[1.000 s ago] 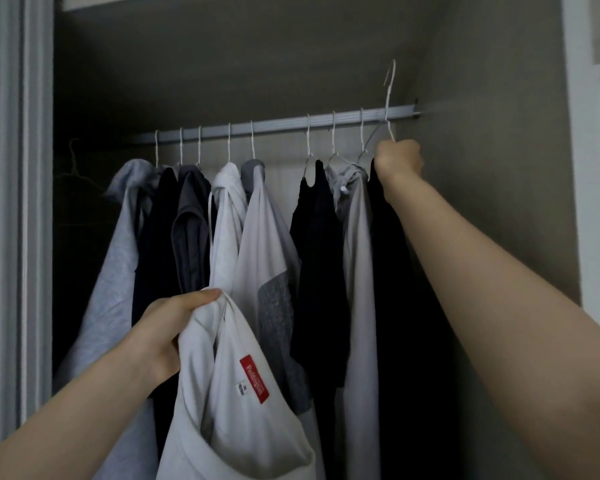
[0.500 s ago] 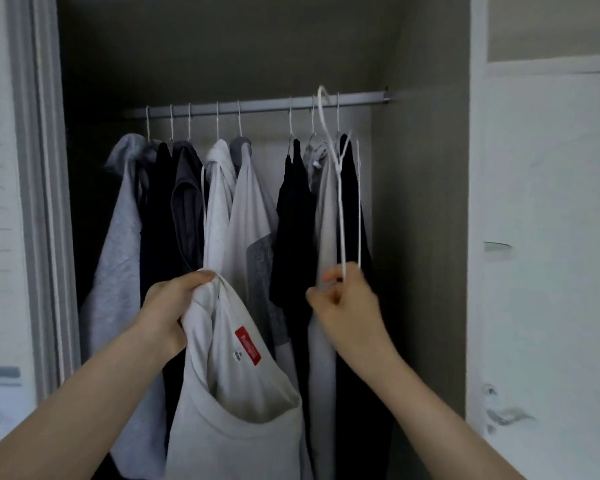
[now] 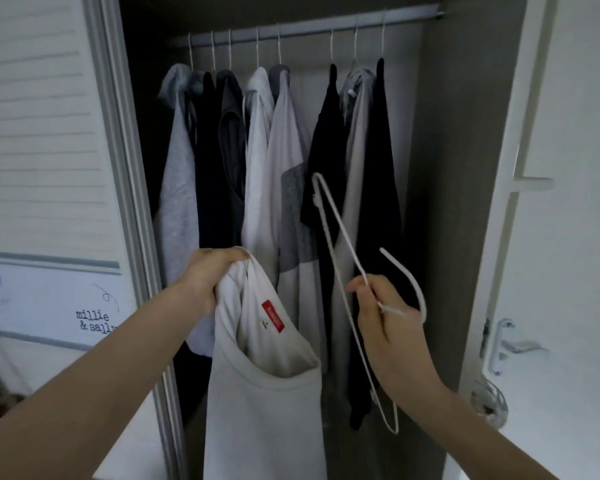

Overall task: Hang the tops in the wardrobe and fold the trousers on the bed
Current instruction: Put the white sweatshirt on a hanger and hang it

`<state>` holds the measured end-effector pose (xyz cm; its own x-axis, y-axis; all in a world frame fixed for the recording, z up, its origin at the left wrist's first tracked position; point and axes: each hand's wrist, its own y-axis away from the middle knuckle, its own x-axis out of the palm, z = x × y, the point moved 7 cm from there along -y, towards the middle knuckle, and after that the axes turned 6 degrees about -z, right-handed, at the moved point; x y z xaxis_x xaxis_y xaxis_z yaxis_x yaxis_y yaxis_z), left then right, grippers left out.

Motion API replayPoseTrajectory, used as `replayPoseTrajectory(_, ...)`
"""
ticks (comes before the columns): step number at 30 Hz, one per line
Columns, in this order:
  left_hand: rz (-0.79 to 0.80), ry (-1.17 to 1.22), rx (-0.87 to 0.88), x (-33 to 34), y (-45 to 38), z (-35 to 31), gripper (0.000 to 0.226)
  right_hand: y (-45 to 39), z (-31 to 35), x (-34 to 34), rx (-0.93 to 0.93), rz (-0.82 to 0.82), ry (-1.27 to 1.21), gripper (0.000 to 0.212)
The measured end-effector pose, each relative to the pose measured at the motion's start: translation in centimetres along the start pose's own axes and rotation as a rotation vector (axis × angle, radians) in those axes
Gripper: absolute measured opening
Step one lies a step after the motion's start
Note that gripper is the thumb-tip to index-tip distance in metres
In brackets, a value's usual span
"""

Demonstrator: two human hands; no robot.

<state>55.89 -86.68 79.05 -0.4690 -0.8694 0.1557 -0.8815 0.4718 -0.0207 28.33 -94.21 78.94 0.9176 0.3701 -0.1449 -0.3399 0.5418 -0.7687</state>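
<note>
The wardrobe (image 3: pixel 465 168) fills the centre of the frame, door open, its rail (image 3: pixel 309 31) running across the top with grey, black and white tops (image 3: pixel 291 150) hanging in a row. Lower centre, a white top (image 3: pixel 264 410) with a red neck label dangles, its collar bunched in the left hand (image 3: pixel 210 275), fingers curled tight around the fabric. Right of it, the right hand (image 3: pixel 383 313) pinches a bare white hanger (image 3: pixel 340 251) near its neck, the hook curving off to the right.

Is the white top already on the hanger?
No: the left hand holds the white top by its collar, while the bare hanger is apart in the right hand.
</note>
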Motion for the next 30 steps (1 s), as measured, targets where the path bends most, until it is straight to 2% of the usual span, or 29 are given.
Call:
replayPoseTrajectory(4, -0.018, -0.133, 0.01, -0.8, 0.0, 0.6, 0.025, 0.8, -0.5, -0.3, 0.046, 0.13, 0.053, 0.025)
replayPoseTrajectory(6, -0.015, -0.162, 0.012, -1.0, 0.0, 0.6, 0.024, 0.3, -1.6, -0.5, 0.153, 0.154, -0.008, 0.028)
replayPoseTrajectory(9, -0.046, -0.203, -0.007, -1.7, 0.1, 0.6, 0.008, -0.5, -2.9, -1.2, 0.335, 0.199, -0.095, 0.038)
replayPoseTrajectory(12, -0.074, -0.242, 0.014, -2.0, 0.0, 0.5, 0.011, -0.3, -3.6, -1.0, 0.498, 0.356, -0.161, 0.04)
replayPoseTrajectory(14, -0.059, -0.355, 0.112, -1.4, 0.2, 0.3, 0.008, 0.2, -3.6, -0.3, 0.542, 0.435, -0.176, 0.039)
replayPoseTrajectory(18, -0.019, -0.822, 0.542, 0.4, 1.5, -0.8, 0.012, 0.5, -3.8, 1.6, 0.598, 0.459, -0.131, 0.039)
replayPoseTrajectory(20, -0.068, -0.956, 0.679, 0.2, 2.1, -1.3, 0.014, 0.0, -3.9, 1.6, 0.629, 0.467, -0.126, 0.04)
replayPoseTrajectory(24, -0.167, -0.99, 0.747, -1.7, 2.5, -2.2, 0.016, -2.1, -3.8, -0.3, 0.609, 0.374, -0.144, 0.039)
replayPoseTrajectory(30, -0.114, -1.06, 0.856, 0.6, 4.9, -1.5, 0.027, -1.1, -3.9, 4.3, 0.512, 0.411, 0.019, 0.039)
